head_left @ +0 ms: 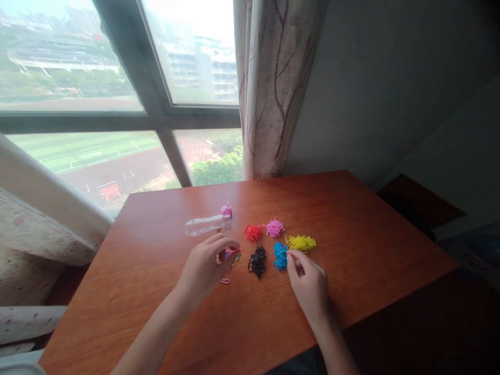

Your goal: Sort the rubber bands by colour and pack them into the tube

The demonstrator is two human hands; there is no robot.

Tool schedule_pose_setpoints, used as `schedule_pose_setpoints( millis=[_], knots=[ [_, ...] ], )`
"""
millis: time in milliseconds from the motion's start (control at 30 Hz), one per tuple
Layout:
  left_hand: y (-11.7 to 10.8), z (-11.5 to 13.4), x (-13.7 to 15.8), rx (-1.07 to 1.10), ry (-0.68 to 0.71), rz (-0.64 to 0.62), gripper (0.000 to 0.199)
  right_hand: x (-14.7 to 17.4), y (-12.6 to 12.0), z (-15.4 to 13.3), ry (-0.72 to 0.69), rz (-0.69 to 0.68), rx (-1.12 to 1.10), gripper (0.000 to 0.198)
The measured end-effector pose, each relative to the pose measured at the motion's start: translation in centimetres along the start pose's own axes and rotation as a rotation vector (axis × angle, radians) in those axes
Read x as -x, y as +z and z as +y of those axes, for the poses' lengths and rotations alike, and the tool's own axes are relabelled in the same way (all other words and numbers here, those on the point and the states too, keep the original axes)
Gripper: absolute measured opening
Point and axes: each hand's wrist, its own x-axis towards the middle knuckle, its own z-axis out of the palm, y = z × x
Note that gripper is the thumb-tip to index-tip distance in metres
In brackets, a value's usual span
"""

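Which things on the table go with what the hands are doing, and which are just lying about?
Probably part of the job:
colourful strands at the left hand
blue pile by the right hand
red pile
pink pile
yellow pile
black pile

Seemingly just lying about:
clear object
loose pink loop

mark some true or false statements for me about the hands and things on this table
1. The right hand is at the pile of thin blue bands. True.
2. The pile of glossy black bands lies right of the pile of yellow bands. False: it lies left.
3. The left hand lies flat, fingers straight. False: its fingers are bent.
4. The pile of red bands is left of the pile of pink bands. True.
5. A long transparent object lies on the brown wooden table. True.
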Motion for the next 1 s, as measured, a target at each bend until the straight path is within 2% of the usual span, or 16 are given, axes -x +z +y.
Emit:
schedule_pose_setpoints(
  millis=[200, 300, 433, 700, 900, 1000],
  knots=[
    [2.8, -0.4, -5.3, -0.048, 0.059, -0.014, 0.01, 0.2, -0.1, 0.4, 0.028, 0.006, -0.072, 0.023],
    [3.9, -1.1, -6.6, -0.052, 0.061, -0.016, 0.009, 0.2, -0.1, 0.4, 0.037, -0.016, -0.093, 0.022],
    [4.2, -1.4, -7.0, -0.063, 0.048, -0.022, 0.01, 0.2, -0.1, 0.3, 0.028, -0.019, -0.092, 0.022],
    [2.3, -1.7, -5.2, -0.089, -0.013, 0.0, 0.014, 0.2, -0.3, 0.1, 0.01, -0.014, -0.082, 0.023],
    [-1.2, -3.1, -0.9, -0.148, -0.114, -0.04, 0.019, 0.6, -0.6, -0.8, -0.004, 0.027, -0.106, 0.023],
    [-2.1, -3.9, 1.6, -0.228, -0.187, -0.044, 0.024, 1.1, -0.1, -2.1, -0.034, -0.032, -0.15, 0.022]
  ],
)
